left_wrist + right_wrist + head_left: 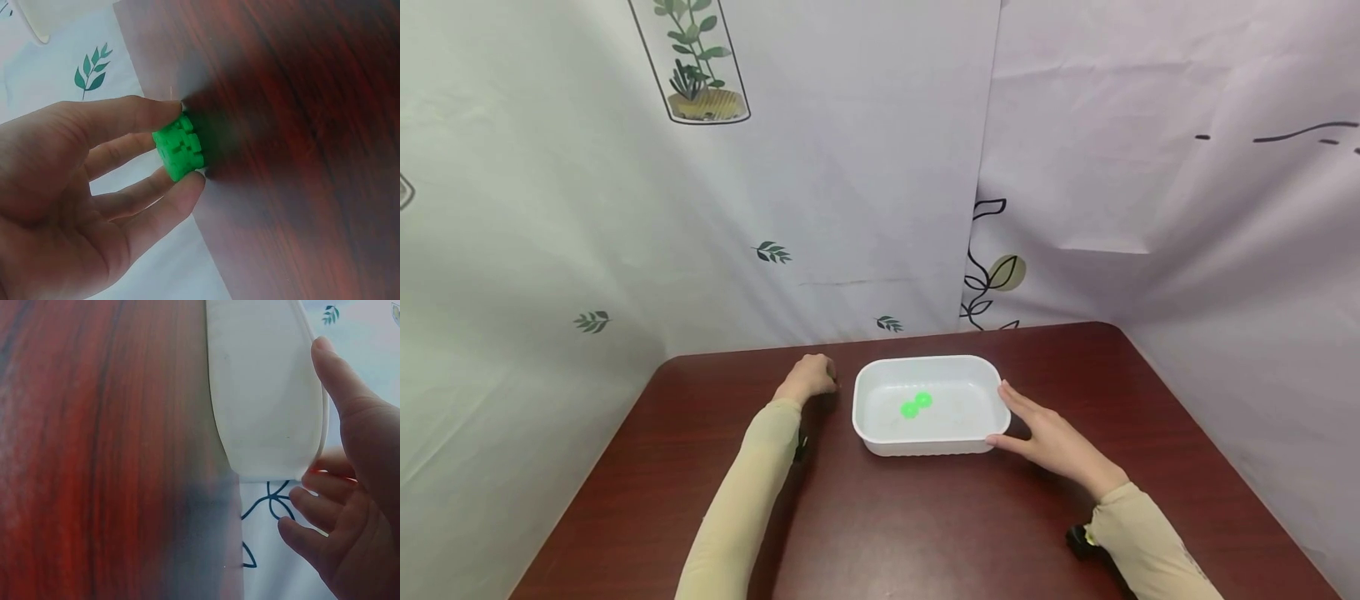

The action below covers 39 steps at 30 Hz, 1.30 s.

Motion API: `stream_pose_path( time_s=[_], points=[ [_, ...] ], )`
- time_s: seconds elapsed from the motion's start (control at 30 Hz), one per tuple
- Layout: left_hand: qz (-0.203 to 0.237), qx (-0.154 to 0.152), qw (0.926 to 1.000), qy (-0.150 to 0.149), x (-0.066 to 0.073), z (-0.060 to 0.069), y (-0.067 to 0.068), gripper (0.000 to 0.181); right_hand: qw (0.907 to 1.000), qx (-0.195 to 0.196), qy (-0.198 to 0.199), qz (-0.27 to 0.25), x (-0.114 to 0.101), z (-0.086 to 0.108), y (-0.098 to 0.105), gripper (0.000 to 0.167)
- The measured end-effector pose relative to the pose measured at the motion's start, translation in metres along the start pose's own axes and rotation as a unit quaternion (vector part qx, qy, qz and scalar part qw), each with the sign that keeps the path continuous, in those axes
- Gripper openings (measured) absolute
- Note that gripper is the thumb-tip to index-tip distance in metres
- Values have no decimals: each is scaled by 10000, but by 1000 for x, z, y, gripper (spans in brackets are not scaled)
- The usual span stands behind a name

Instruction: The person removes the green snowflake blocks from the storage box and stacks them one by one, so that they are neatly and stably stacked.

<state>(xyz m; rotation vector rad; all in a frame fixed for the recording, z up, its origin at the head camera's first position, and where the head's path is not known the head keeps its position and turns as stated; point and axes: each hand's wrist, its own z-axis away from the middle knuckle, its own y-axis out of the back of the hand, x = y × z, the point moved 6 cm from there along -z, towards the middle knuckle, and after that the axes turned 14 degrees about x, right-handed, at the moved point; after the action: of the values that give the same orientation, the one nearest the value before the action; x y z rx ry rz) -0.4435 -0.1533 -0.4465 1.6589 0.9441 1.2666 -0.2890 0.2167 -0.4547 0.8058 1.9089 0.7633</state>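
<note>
My left hand (807, 377) is low over the table, left of a white plastic tray (925, 448). Between its thumb and fingertips it pinches a small bright green toothed piece, like a gear or a short stack of gears (178, 149), right at the table surface. In the head view that piece is hidden by the hand. My right hand (1054, 439) touches the tray's right end, thumb at the front corner and fingers along the rim, fairly straight. Inside the tray lie two green toothed discs (916, 406), side by side.
A dark red-brown wooden table (910, 525) carries the tray near its back edge. White cloth (865, 167) with printed plants hangs behind and beside the table. Dark wrist devices (1078, 540) sit under both sleeves.
</note>
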Motion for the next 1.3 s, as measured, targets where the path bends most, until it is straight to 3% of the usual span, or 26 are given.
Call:
stream_pose_path(
  time_s=[0.27, 0.5, 0.77, 0.97, 1.07, 1.3],
  points=[
    [-124, 250, 9996, -33, 4, 4, 5, 13, 10000, 26, 14, -18, -1, 0, 0, 98],
    [-133, 169, 9997, 67, 2, 7, 12, 17, 10000, 9, 39, -44, -3, -1, -1, 97],
    [395, 253, 9989, -60, 6, 5, 44, 41, 10000, 18, 16, -19, -2, -1, 0, 97],
    [882, 427, 9946, -327, 22, 2, 63, 40, 10000, 4, 25, -5, 0, 1, -1, 98],
    [1120, 338, 9920, -469, 31, 1, 61, 40, 10000, 23, 25, -21, -1, 1, 0, 98],
    [1685, -37, 9833, -694, 61, 3, 41, 38, 10000, 9, 9, -48, -1, 0, 0, 98]
  ],
)
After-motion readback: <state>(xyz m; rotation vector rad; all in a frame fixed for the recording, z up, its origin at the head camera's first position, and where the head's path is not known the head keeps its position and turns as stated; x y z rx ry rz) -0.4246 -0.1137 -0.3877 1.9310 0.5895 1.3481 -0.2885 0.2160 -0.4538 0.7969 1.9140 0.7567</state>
